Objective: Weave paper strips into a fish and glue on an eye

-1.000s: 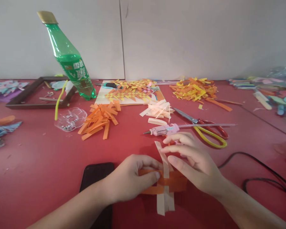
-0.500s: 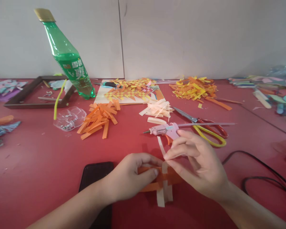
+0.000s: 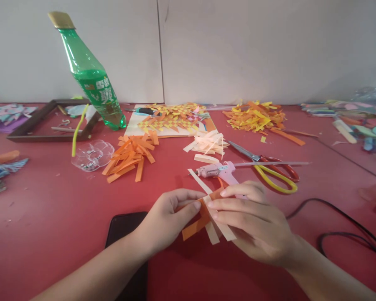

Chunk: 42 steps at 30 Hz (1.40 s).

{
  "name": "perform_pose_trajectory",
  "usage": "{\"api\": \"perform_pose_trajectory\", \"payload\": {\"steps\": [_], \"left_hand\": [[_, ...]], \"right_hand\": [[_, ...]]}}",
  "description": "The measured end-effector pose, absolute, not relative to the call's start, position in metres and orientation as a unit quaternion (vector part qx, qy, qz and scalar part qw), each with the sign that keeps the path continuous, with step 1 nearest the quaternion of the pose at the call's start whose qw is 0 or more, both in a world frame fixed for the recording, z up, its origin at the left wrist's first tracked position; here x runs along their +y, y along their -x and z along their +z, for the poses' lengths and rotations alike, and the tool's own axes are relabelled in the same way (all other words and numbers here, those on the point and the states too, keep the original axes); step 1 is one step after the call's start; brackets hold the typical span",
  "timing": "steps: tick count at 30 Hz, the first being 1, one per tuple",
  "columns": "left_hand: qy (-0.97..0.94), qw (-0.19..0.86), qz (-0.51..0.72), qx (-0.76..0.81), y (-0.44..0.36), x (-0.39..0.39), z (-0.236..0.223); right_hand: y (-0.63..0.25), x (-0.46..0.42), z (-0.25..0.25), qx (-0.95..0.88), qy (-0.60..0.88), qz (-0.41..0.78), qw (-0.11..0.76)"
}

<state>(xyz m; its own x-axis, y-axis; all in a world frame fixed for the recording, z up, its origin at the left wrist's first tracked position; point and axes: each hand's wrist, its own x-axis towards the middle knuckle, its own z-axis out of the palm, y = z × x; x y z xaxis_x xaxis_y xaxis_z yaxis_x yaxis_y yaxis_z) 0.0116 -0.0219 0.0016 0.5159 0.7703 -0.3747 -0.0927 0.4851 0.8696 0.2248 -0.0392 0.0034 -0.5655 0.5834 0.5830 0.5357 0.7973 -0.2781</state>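
Between my two hands is a small weave of orange paper strips point(image 3: 194, 227) crossed by cream paper strips point(image 3: 223, 228). My left hand point(image 3: 172, 219) pinches its left side, thumb on top and fingers behind. From the right, my right hand point(image 3: 253, 221) holds the cream and orange strips at the crossing, its fingers laid over them and its thumb hidden. One cream strip end sticks up and left toward a pink glue gun point(image 3: 211, 169). Beyond lie a pile of cream strips point(image 3: 208, 144) and a pile of orange strips point(image 3: 131, 156).
Scissors point(image 3: 263, 165) with red and yellow handles lie right of the glue gun. A black cable point(image 3: 313, 202) curls at the right. A phone point(image 3: 125, 228) lies under my left forearm. A green bottle point(image 3: 97, 88), a dark frame point(image 3: 34, 138) and yellow-orange scraps point(image 3: 257, 117) stand farther back.
My right hand has come down from the raised strip end onto the weave. The weave has turned and lifted slightly; its upper cream end now leans left. My left hand keeps its pinch.
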Motion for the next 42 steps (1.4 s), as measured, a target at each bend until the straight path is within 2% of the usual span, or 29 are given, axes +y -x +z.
{"api": "perform_pose_trajectory", "payload": {"steps": [29,34,36,38,40,42], "left_hand": [[-0.371,0.779,0.295,0.41,-0.01,-0.021,0.001],[-0.355,0.757,0.327,0.441,-0.011,-0.021,0.0],[-0.342,0.756,0.342,0.441,-0.011,-0.02,0.0],[-0.331,0.759,0.352,0.436,-0.01,-0.019,-0.001],[-0.325,0.761,0.361,0.429,-0.01,-0.018,-0.001],[-0.323,0.763,0.368,0.422,-0.009,-0.018,-0.002]], "right_hand": [[-0.222,-0.044,0.014,-0.896,0.285,0.103,0.324],[-0.226,-0.047,0.007,-0.855,0.344,0.087,0.379],[-0.225,-0.047,0.001,-0.794,0.408,0.131,0.432],[-0.221,-0.048,-0.002,-0.721,0.444,0.233,0.478],[-0.216,-0.049,-0.003,-0.661,0.449,0.363,0.479],[-0.21,-0.051,-0.002,-0.617,0.446,0.474,0.443]]}}
